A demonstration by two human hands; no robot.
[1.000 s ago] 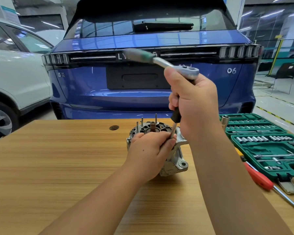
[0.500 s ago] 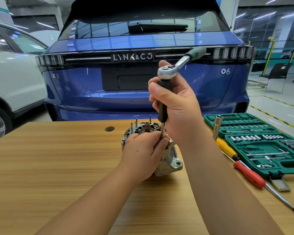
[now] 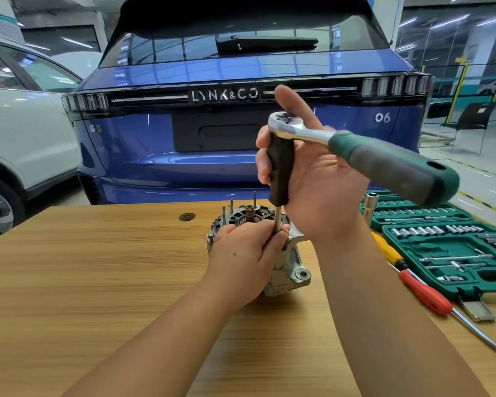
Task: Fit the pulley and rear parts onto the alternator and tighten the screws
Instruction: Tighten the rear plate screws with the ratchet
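Your right hand [image 3: 312,179] wraps the black extension bar [image 3: 281,170] under the chrome ratchet wrench with the green handle [image 3: 384,159]; the handle sticks out to the right of the alternator, above the open green socket set case [image 3: 453,253]. Your left hand [image 3: 244,259] grips the grey cast-metal alternator [image 3: 287,270] and pinches the bar's thin steel tip. The alternator stands on the wooden table [image 3: 98,267] with studs up and its lug toward you. Bare wood spreads left of it; a red-handled screwdriver [image 3: 427,296] and a yellow-handled one [image 3: 387,250] lie to its right. A blue car [image 3: 155,156] is parked beyond it.
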